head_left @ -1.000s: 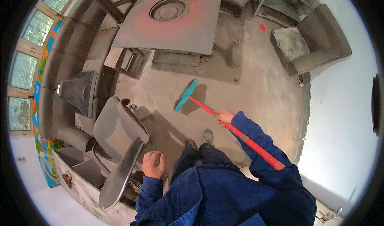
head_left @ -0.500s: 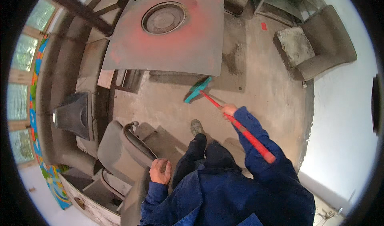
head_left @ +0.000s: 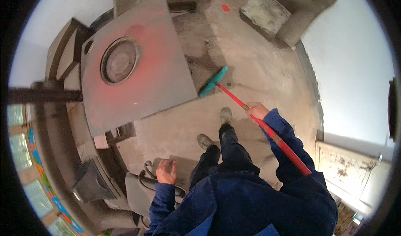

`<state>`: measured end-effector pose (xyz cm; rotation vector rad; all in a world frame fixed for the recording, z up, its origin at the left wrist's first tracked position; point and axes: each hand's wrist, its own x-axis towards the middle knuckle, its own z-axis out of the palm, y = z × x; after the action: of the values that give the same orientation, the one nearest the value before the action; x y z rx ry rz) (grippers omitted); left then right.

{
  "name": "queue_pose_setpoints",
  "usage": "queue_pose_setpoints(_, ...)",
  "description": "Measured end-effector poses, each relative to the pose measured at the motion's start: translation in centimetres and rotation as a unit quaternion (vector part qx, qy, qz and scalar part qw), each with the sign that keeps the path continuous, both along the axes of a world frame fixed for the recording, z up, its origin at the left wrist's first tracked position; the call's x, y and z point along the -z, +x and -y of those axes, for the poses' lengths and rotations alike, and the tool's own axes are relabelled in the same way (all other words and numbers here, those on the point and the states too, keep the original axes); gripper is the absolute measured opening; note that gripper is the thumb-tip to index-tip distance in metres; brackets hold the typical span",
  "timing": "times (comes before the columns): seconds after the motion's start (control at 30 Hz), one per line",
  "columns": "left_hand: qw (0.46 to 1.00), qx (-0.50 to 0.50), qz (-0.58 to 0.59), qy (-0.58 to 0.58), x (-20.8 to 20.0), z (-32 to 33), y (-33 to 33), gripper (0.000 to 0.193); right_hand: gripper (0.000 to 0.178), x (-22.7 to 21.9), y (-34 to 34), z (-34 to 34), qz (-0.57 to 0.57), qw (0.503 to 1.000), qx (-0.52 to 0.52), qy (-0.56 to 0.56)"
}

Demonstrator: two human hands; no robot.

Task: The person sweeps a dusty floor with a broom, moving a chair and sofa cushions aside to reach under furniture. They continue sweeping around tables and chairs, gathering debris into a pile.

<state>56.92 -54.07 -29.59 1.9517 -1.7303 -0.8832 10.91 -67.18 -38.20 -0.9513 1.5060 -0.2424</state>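
My right hand is wrapped round the red handle of a broom. Its handle slants back along my right forearm. The narrow teal head rests at floor level beside the near right corner of a grey, red-tinged square table; its underside is hidden. My left hand hangs above a dusty office chair by its armrest, fingers curled in, and I make out nothing in it. Both my shoes are on the dusty concrete floor, one ahead of the other.
A round metal pan is set in the tabletop. A brown armchair with a stained seat stands far right, near a red scrap. A long sofa lines the left side. At right are a white wall and a stained white cabinet.
My view has turned to the right, so the table sits further left. The broom head is now beside the table's corner instead of before its near edge. Both my shoes now show.
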Motion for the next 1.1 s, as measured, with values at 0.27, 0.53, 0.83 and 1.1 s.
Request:
queue_pose_setpoints(0.27, 0.990, 0.084, 0.062, 0.091, -0.3, 3.2, -2.6, 0.018, 0.014, 3.6, 0.9, 9.4, 0.113, 0.991, 0.062, -0.035)
queue_pose_setpoints(0.53, 0.982, 0.067, 0.038, 0.171, -1.4, 7.8, -8.9, 0.017, 0.044, 5.8, 2.1, 16.8, 0.179, 0.980, 0.058, 0.062)
queue_pose_setpoints(0.83, 0.981, 0.111, 0.029, 0.159, -1.8, 14.4, -14.1, 0.020, 0.032, 5.7, 4.2, 20.1, 0.255, 0.965, 0.031, 0.062)
queue_pose_setpoints(1.1, 0.967, 0.093, 0.055, 0.232, -0.3, 15.7, -13.8, 0.025, 0.045, 2.8, -0.8, 22.4, 0.251, 0.958, 0.101, 0.093)
